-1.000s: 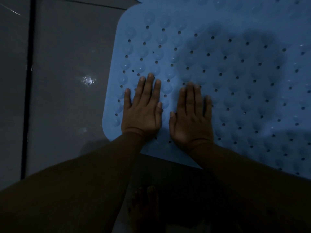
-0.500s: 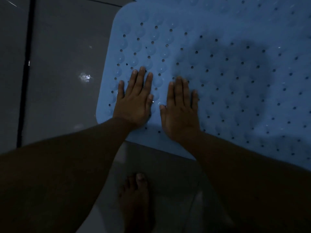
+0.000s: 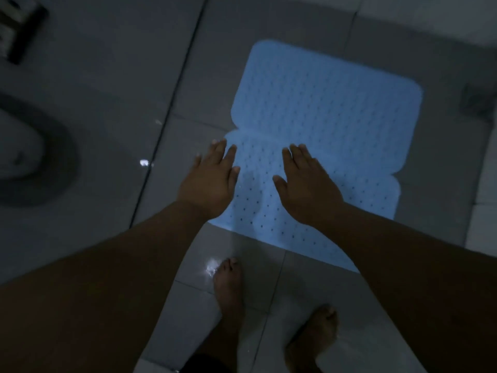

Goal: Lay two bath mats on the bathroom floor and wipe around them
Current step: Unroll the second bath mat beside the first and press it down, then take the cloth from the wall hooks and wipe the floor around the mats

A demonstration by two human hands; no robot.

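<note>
Reaching forward and down, both arms stretched out over the floor with palms turned down. The left hand hung over the near left edge of the mat, its fingers straight and slightly spread, holding nothing. The right hand was out over the near part of the mat, fingers straight and close together, thumb splayed to the left, also holding nothing. Whether either palm touched the mat could not be told.

Two blue mats seemed to lie flat on the grey tiles, one past the other, meeting at a notched seam that ran from just beyond the left fingertips toward the right; the blur made the count uncertain. The far one had rounded corners and ended short of the pale wall. Bare tile lay open to the left of the mats and in a narrower strip on their right.

Two bare feet stood on the tiles near the mats' near edge, the left foot and the right foot. A dark curved fixture sat at far left.
</note>
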